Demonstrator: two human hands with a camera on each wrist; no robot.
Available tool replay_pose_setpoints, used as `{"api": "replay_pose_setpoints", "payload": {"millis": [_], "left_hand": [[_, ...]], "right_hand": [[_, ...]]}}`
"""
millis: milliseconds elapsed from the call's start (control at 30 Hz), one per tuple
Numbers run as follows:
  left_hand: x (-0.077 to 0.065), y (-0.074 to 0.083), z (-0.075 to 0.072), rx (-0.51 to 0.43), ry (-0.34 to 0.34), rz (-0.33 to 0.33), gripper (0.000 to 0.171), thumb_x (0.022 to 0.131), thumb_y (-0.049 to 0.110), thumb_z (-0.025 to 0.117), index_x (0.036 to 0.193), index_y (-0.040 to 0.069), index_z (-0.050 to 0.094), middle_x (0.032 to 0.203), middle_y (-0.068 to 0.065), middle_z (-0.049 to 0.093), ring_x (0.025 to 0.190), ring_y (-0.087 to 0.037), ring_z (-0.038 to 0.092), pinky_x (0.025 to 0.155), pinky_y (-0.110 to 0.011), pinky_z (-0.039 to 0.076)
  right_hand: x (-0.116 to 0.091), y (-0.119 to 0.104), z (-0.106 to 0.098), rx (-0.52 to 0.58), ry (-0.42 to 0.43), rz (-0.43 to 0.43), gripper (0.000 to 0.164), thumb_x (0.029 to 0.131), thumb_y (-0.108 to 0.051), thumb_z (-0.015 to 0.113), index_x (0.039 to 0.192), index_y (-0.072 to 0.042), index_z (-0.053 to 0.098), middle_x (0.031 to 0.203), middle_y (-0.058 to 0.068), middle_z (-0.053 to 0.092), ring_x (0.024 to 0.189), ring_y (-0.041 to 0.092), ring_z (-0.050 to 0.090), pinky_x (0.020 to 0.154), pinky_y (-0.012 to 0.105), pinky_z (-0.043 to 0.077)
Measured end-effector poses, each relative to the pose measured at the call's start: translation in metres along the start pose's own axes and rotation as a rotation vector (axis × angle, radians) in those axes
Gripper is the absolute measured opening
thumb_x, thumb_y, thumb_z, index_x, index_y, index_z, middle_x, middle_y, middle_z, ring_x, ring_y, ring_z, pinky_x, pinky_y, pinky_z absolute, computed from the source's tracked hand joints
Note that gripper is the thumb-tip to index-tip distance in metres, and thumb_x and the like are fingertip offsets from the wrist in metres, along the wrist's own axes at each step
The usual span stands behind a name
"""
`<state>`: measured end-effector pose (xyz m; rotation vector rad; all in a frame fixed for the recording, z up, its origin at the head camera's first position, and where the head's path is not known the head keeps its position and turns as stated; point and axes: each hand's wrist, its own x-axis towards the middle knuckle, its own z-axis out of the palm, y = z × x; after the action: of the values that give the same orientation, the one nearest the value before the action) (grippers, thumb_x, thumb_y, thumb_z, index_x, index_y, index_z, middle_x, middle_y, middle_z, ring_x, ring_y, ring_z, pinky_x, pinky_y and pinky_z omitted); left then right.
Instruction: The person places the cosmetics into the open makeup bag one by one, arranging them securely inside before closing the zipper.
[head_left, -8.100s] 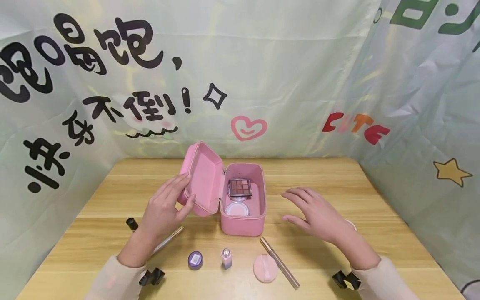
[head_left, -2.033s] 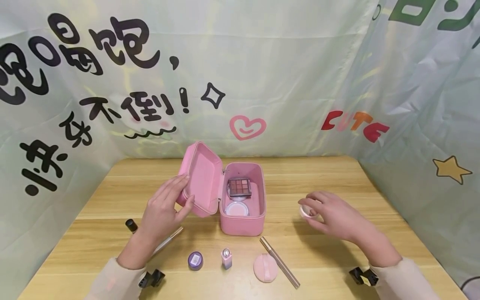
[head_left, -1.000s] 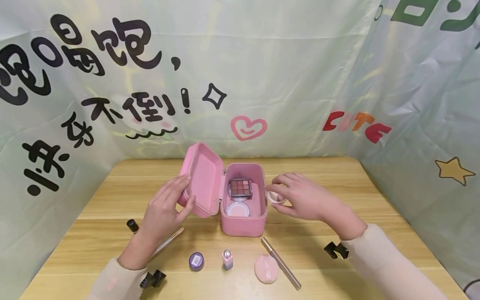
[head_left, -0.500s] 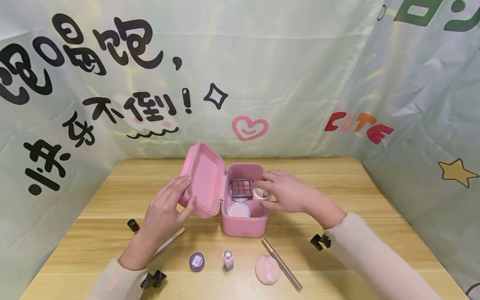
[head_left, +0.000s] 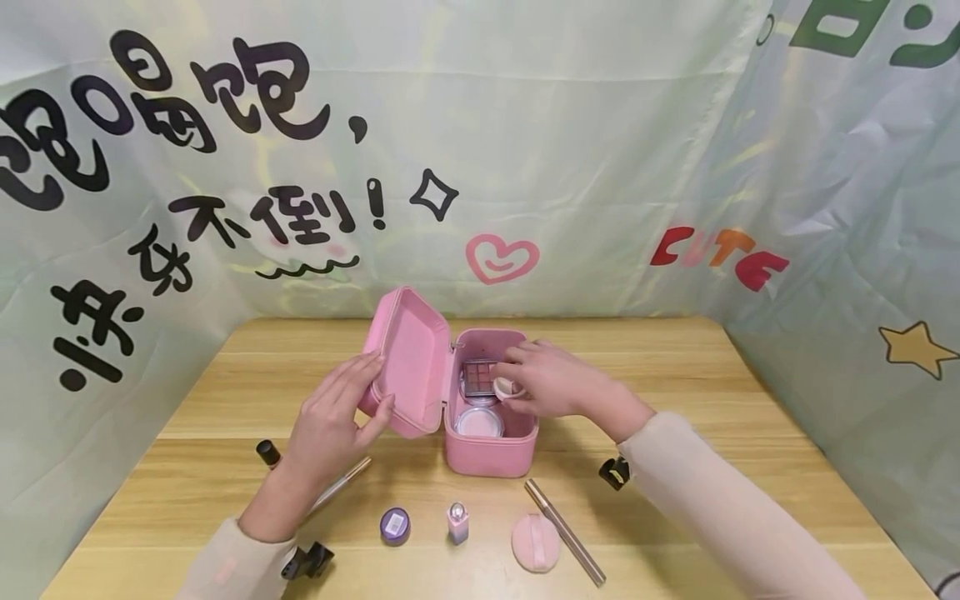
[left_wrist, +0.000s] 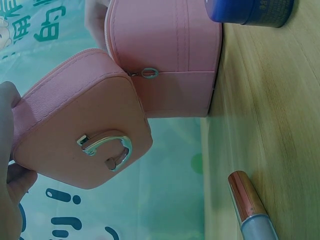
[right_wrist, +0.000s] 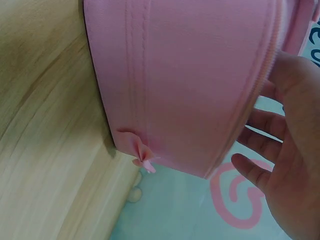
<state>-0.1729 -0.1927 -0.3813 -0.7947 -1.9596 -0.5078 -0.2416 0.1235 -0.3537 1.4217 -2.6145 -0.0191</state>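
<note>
A pink cosmetic case (head_left: 491,460) stands on the table with its lid (head_left: 414,362) swung out to the left. My left hand (head_left: 330,425) grips the lid's outer edge, thumb and fingers on either side. Over the case's right wall reaches my right hand (head_left: 553,379), pinching a small round white-rimmed piece (head_left: 504,388) inside the opening; its kind is hard to tell. Beside it in the case lie an eyeshadow palette (head_left: 476,379) and a round pale pink compact (head_left: 480,422). In the right wrist view the case wall (right_wrist: 185,85) hides the held piece and some fingertips.
In front of the case are a purple-lidded jar (head_left: 394,526), a small pink bottle (head_left: 457,525), a pink powder puff (head_left: 536,543) and a slim metallic tube (head_left: 566,533). By the left forearm lie a black-capped item (head_left: 267,452) and a gold-tipped tube (head_left: 345,479).
My right hand has picked up the white-rimmed piece from the table's right side and carried it left, over the wall into the case. The left hand keeps holding the lid.
</note>
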Motion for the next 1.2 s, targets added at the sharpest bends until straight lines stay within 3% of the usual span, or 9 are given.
{"api": "replay_pose_setpoints", "payload": {"millis": [333, 600, 767, 967, 1200], "left_hand": [[0.001, 0.001, 0.000, 0.002, 0.003, -0.003, 0.047, 0.096, 0.034, 0.052, 0.120, -0.005, 0.064, 0.121, -0.017, 0.066, 0.109, -0.033, 0.063, 0.090, -0.047, 0.054], [-0.001, 0.003, 0.000, 0.005, 0.008, -0.002, 0.047, 0.096, 0.034, 0.052, 0.119, -0.005, 0.065, 0.120, -0.017, 0.066, 0.108, -0.034, 0.064, 0.090, -0.047, 0.054], [-0.001, 0.003, 0.000, 0.004, 0.007, -0.006, 0.047, 0.096, 0.034, 0.052, 0.119, -0.005, 0.065, 0.120, -0.017, 0.066, 0.109, -0.033, 0.063, 0.091, -0.046, 0.054], [-0.001, 0.003, 0.000, 0.003, 0.004, -0.007, 0.048, 0.096, 0.035, 0.052, 0.119, -0.005, 0.065, 0.121, -0.016, 0.066, 0.108, -0.033, 0.063, 0.089, -0.047, 0.055], [0.000, 0.001, 0.000, 0.006, 0.004, -0.001, 0.048, 0.096, 0.035, 0.052, 0.119, -0.005, 0.065, 0.121, -0.017, 0.066, 0.108, -0.034, 0.063, 0.089, -0.048, 0.055]], "right_hand": [[0.012, -0.001, 0.007, -0.012, -0.150, 0.052, 0.039, 0.082, -0.036, 0.075, 0.115, -0.018, 0.067, 0.094, -0.002, 0.060, 0.096, 0.022, 0.058, 0.097, 0.051, 0.046], [0.019, -0.011, 0.009, -0.084, -0.271, 0.118, 0.042, 0.084, -0.033, 0.071, 0.125, -0.022, 0.065, 0.112, 0.004, 0.065, 0.108, 0.028, 0.059, 0.102, 0.054, 0.042], [0.020, -0.016, 0.009, -0.097, -0.296, 0.156, 0.033, 0.088, -0.028, 0.066, 0.120, -0.023, 0.067, 0.114, 0.006, 0.066, 0.110, 0.028, 0.059, 0.103, 0.054, 0.040], [0.022, -0.019, 0.009, -0.104, -0.323, 0.160, 0.030, 0.086, -0.029, 0.068, 0.116, -0.025, 0.068, 0.113, 0.002, 0.067, 0.108, 0.027, 0.060, 0.105, 0.053, 0.039], [0.022, -0.018, 0.011, -0.116, -0.291, 0.149, 0.024, 0.090, -0.031, 0.063, 0.112, -0.024, 0.069, 0.108, 0.003, 0.066, 0.106, 0.028, 0.060, 0.103, 0.053, 0.041]]}}
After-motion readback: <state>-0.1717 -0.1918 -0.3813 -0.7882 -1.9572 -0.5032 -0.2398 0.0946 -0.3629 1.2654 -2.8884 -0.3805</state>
